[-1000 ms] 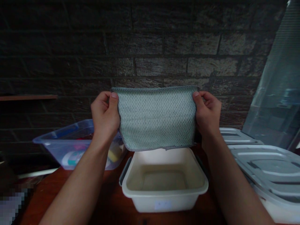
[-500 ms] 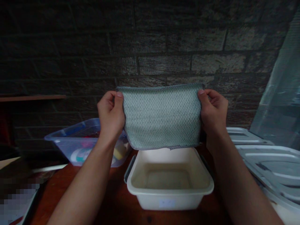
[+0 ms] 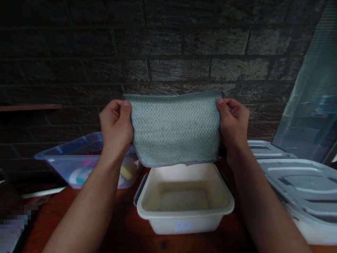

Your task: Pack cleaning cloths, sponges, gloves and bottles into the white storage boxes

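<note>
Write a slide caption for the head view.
Left hand and right hand stretch a pale green cloth above an open white tub.

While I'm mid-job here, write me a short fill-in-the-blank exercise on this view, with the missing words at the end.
The left hand and right hand grip the green cloth by its upper ____.
The translucent bin stands to the ____ of the open white tub.
The grey-lidded container stands to the ____ of the tub.

Missing words: corners; left; right.
</note>
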Tool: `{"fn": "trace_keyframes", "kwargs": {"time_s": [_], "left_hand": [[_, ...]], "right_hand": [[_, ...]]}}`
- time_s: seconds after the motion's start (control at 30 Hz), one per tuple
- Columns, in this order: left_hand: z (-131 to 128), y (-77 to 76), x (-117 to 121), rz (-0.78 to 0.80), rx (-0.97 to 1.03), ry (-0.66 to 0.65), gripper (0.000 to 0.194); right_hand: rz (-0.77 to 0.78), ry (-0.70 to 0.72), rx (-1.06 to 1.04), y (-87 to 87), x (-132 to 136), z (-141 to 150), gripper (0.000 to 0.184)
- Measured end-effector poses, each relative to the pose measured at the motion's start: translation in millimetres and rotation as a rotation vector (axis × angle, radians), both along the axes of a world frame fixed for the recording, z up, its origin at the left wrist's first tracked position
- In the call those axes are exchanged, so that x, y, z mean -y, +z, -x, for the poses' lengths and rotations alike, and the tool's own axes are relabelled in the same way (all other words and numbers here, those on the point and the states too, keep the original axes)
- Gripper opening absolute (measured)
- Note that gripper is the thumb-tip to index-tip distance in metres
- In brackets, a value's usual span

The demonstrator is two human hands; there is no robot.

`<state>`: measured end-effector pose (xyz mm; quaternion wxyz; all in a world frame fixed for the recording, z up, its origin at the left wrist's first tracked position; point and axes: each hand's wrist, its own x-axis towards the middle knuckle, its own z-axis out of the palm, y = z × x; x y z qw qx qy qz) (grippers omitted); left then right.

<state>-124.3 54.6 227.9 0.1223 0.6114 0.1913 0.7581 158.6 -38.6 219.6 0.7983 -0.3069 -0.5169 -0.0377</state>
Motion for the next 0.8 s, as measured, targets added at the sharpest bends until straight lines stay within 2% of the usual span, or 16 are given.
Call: {"fn": "trace_keyframes", "kwargs": {"time_s": [0.27, 0.37, 0.6, 0.8], "left_hand": [[-0.7, 0.7, -0.3, 0.001, 0.029, -0.057, 0.017], [-1.4, -1.2, -1.5, 0.063, 0.034, -0.125, 0.014], [-7.0, -8.2, -4.6, 0.279, -0.06, -0.232, 0.022], [-7.2, -11.7, -11.8, 0.282, -0.164, -0.158, 0.032]], "right_hand": [[0.016, -0.017, -0.001, -0.6, 1.0, -0.7, 0.031], [0.024, -0.001, -0.014, -1.6, 2.6, -2.2, 0.032], [0.086, 0.034, -0.06, -2.6, 6.2, -6.7, 0.036], [0.084, 0.014, -0.126, -0.7, 10.6, -5.8, 0.032]]}}
